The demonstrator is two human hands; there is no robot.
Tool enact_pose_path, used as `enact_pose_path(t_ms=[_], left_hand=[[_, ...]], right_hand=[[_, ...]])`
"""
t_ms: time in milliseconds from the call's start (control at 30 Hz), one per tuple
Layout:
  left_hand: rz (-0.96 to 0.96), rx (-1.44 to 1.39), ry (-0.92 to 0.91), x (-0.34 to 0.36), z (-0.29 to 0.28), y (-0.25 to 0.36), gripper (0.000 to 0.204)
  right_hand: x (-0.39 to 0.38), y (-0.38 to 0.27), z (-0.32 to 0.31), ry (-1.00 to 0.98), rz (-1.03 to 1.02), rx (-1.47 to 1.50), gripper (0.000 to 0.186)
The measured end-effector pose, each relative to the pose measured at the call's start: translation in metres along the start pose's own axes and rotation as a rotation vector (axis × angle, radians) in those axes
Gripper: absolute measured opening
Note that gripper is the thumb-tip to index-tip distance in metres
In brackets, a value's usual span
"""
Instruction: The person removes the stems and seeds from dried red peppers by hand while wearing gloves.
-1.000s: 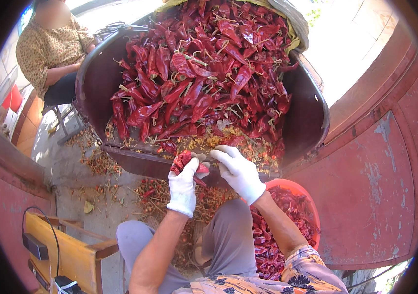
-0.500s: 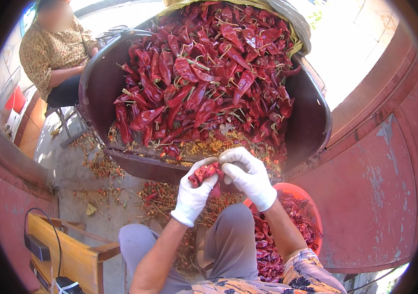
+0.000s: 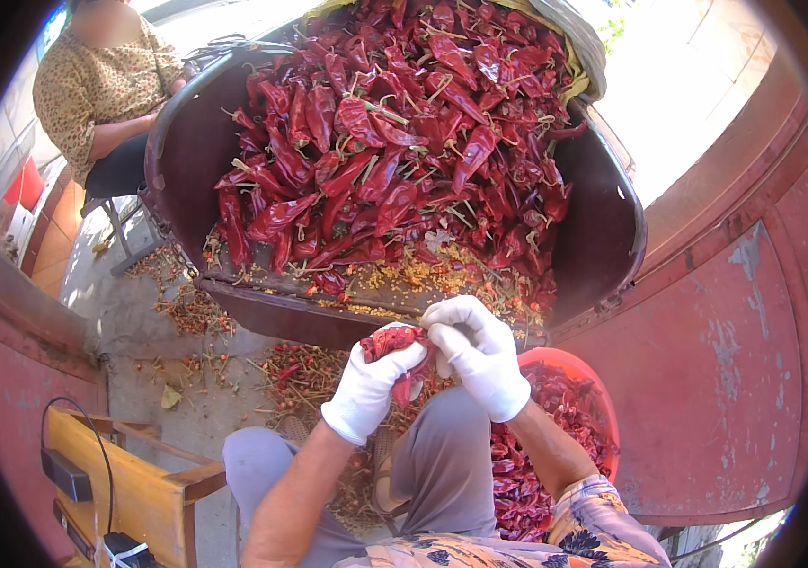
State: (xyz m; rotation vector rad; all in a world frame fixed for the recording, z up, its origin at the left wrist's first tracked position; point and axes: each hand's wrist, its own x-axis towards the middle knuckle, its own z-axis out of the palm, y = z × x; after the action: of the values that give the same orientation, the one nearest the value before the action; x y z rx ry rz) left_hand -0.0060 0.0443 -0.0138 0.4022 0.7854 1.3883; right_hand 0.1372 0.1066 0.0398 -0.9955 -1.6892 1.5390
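White-gloved, my left hand (image 3: 364, 393) is closed round a few crumpled dried red chili peppers (image 3: 388, 343), one of which hangs below the fingers. My right hand (image 3: 481, 358), gloved in white too, pinches at the right end of these peppers, thumb against fingertips; the exact pinch point is partly hidden. Both hands are over my knees, just before the front edge of a dark metal cart bed (image 3: 603, 213). A big heap of dried red chili peppers (image 3: 404, 151) with stems fills the bed, and yellow seeds (image 3: 380, 281) lie along its front.
Below my right forearm stands a red basin (image 3: 609, 398) of peppers. Stems and scraps (image 3: 304, 379) litter the ground. A wooden stool (image 3: 139, 473) with a cabled black box is at lower left. Another person (image 3: 106, 95) sits at far left. Red metal panels (image 3: 707, 379) flank the space.
My left hand has tipped a little and moved slightly down and left, and a pepper now hangs lower from it. The right hand stays at the peppers' end, fingers more tightly together.
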Motion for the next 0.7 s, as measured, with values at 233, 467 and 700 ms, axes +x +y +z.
enact_pose_path(t_ms=[233, 467, 700], left_hand=[[-0.023, -0.054, -0.072, 0.002, -0.007, 0.003, 0.019], [0.009, 0.135, 0.049, -0.002, -0.007, 0.007, 0.019], [-0.084, -0.035, 0.048, -0.004, -0.013, 0.0, 0.013]], right_hand=[[0.001, 0.021, 0.011, -0.086, 0.244, 0.831, 0.017], [-0.001, 0.025, 0.027, 0.219, -0.12, 0.17, 0.007], [-0.002, 0.024, 0.018, 0.084, -0.252, -0.125, 0.008]])
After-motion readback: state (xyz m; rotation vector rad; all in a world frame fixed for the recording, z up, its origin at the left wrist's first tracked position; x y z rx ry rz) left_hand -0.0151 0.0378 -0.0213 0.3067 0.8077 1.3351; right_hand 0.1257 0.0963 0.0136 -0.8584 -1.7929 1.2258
